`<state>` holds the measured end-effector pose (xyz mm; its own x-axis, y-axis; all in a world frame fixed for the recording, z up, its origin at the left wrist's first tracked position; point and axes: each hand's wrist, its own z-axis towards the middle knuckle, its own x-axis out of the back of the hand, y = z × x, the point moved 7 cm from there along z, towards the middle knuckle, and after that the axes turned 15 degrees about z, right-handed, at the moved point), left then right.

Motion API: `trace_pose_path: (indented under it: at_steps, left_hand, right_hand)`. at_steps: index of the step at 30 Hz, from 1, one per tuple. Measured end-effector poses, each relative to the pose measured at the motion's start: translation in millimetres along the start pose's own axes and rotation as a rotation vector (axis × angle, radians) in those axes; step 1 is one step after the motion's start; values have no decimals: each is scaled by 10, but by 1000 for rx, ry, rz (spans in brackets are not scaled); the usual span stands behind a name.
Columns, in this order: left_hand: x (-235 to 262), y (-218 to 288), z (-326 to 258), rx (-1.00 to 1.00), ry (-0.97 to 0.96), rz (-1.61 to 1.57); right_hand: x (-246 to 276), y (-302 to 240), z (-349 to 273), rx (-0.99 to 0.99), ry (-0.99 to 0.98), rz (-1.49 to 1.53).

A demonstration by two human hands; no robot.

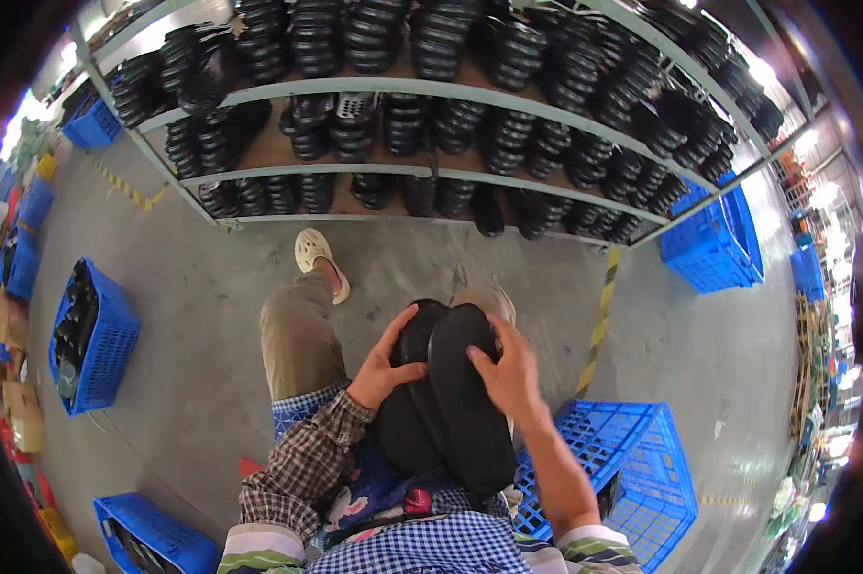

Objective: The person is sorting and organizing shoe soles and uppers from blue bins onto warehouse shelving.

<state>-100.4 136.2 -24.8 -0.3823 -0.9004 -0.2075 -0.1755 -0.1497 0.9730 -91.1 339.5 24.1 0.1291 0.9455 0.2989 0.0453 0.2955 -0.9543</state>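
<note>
A pair of black shoe soles point(472, 411) lies side by side above my lap, toe ends pointing away from me. My left hand point(386, 371) is closed around the far part of the left sole point(409, 430), its thumb across the upper face. Around the outer edge of the right one curls my right hand point(510, 371), thumb on top. The soles touch along their inner edges, and the right one overlaps the left a little. Fingers under the soles are partly hidden.
A metal rack point(355, 86) with stacked black soles spans the far side. Blue crates stand at my right point(642, 459), far right point(709, 239), left point(106, 335) and near left point(154, 536). Yellow-black tape point(599, 325) marks the floor.
</note>
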Motion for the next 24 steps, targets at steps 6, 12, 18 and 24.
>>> trace_pose_path:
  at_steps: [6,12,18,24]
  left_hand:
    - [100,-62,-46,-72,-6,-25]
    - [70,-164,-21,-79,-6,-94]
    - [117,-104,-44,-45,42,-35]
    - [143,-169,-30,-13,62,-90]
  right_hand:
    - [-64,-15,-543,46,-32,-37]
    - [404,248,-1466,-394,-271,-226]
    - [426,266,-1603,-563,-184,162]
    - [295,343,-1489,-681,-208,414]
